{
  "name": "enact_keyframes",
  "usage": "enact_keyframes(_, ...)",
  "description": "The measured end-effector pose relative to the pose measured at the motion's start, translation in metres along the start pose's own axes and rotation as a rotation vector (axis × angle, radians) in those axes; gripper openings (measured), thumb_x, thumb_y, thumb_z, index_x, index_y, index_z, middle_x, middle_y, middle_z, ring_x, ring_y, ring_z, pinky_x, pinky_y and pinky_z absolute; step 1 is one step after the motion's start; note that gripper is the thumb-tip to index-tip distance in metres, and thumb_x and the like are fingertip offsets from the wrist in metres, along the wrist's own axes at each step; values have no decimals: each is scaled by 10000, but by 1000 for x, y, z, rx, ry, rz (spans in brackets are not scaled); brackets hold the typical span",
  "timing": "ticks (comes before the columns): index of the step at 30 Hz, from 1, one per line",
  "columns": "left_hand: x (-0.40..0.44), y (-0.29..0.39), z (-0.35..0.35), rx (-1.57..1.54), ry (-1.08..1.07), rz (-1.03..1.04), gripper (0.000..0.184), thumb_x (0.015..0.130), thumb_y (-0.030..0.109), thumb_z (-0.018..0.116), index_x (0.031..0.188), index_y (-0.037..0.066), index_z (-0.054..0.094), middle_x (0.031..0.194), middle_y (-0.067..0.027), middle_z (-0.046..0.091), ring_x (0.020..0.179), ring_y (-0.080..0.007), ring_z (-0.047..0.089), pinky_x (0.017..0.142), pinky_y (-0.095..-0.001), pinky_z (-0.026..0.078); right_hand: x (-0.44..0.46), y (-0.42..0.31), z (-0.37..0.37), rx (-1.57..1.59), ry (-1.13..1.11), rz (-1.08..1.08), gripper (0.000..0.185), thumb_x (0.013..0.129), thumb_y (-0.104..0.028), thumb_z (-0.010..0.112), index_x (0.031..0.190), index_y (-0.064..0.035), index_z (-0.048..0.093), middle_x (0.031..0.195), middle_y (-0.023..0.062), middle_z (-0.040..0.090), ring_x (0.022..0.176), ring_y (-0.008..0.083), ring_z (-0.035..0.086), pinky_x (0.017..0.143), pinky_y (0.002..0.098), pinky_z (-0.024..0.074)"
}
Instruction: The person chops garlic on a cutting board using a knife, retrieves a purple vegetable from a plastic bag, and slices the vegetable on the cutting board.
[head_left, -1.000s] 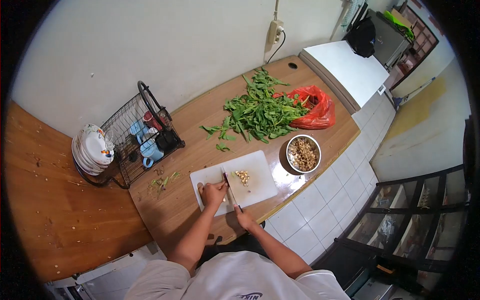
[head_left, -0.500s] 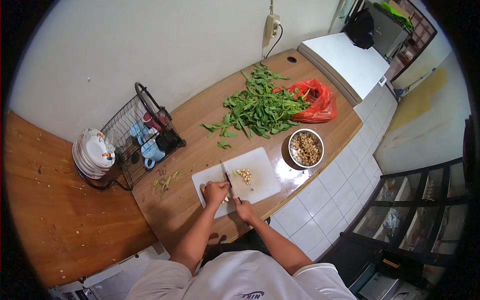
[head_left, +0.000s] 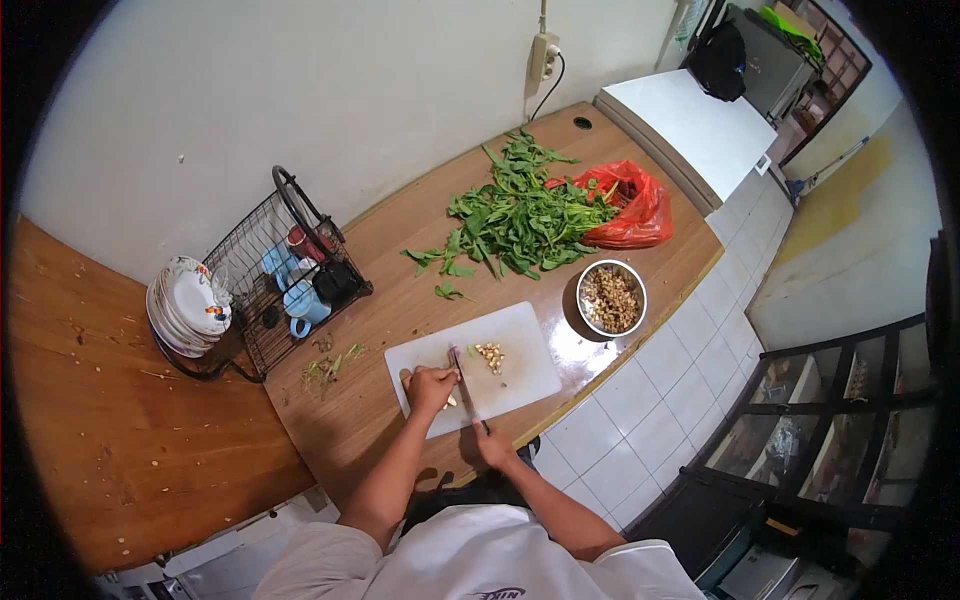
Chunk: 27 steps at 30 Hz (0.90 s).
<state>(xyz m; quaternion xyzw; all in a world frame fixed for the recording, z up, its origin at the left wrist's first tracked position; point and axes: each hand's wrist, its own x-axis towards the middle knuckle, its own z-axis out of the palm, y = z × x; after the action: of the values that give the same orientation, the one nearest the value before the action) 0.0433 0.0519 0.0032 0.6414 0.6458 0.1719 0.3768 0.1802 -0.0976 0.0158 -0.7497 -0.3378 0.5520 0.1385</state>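
On the white cutting board point(head_left: 530, 372) my left hand point(head_left: 432, 388) is closed, its fingertips curled down close to the knife blade. What those fingers press is hidden; a small pale piece point(head_left: 451, 401) lies below them. My right hand point(head_left: 494, 443) grips the handle of a knife point(head_left: 468, 396) at the board's near edge. The blade points away from me, just right of my left fingers. To the right of the blade sits a small heap of chopped pale pieces point(head_left: 490, 356), which look like garlic.
Leafy greens point(head_left: 515, 225) spread behind the board, partly in a red plastic bag point(head_left: 650, 215). A metal bowl point(head_left: 612, 298) of brown chunks stands right. On the left are a wire rack point(head_left: 250, 285) with cups and stacked plates point(head_left: 185, 305). Vegetable scraps point(head_left: 330, 368) lie nearby.
The knife and my right hand have drawn back toward me, so the blade tip is lower on the board. My left hand stays in nearly the same place.
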Motion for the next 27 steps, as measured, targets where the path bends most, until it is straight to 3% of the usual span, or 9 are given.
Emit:
enact_keyframes(2,-5,10,-4,67,28,61,216,838,416,726,863,224,822,769,-27,752,790,-227,686,952,-470,392,21,-5,9,149,235,-245,682,1002,-557,472,1083,93,663,998,353,668,1037,469,659,908,488,485)
enact_keyframes(3,-7,13,-6,133,59,117,212,837,399,731,872,211,822,749,-36,747,747,-233,691,898,-448,450,11,-33,-17,120,21,-68,715,990,-594,467,1058,85,677,965,341,677,1006,457,674,896,478,494)
enact_keyframes(4,-4,4,-2,137,62,125,212,837,399,731,872,211,822,749,-36,747,747,-233,691,898,-448,450,19,-29,-16,126,24,-74,715,990,-594,467,1058,85,677,965,341,677,1006,457,674,896,478,494)
enact_keyframes(6,2,-11,5,-123,39,40,202,819,358,748,905,190,818,695,-67,728,650,-252,696,730,-388,528,33,-25,-11,54,13,-46,718,991,-597,459,1098,80,673,975,334,681,993,472,670,907,476,497)
enact_keyframes(9,-7,8,-9,-43,87,-5,203,800,321,756,926,171,812,669,-97,714,607,-270,698,612,-364,543,3,1,-7,-41,22,5,724,993,-607,435,1164,61,657,1032,350,670,1041,478,654,938,478,492)
enact_keyframes(14,-6,-9,0,-70,158,57,191,786,310,757,888,159,813,665,-105,709,613,-266,698,625,-379,544,-56,52,-5,63,106,-155,763,985,-644,402,1133,52,676,1007,368,658,1076,518,615,930,531,487)
enact_keyframes(19,-15,15,-6,41,149,54,190,780,322,769,848,150,811,663,-101,707,606,-288,684,620,-397,540,-53,37,-8,38,121,-132,679,1004,-593,416,1133,21,673,1022,353,660,1064,503,623,917,513,490)
enact_keyframes(23,-16,16,-2,64,185,30,195,783,334,773,837,150,811,688,-101,713,692,-304,694,666,-416,545,-39,23,-7,67,26,-36,563,1022,-531,442,1133,-29,671,985,332,666,1013,494,639,880,503,493)
enact_keyframes(27,-19,13,-1,79,230,71,199,791,343,770,844,156,814,766,-110,733,812,-311,701,730,-434,553,-25,29,7,59,91,-120,540,1025,-521,447,1130,-40,669,952,320,672,985,489,648,863,500,496)
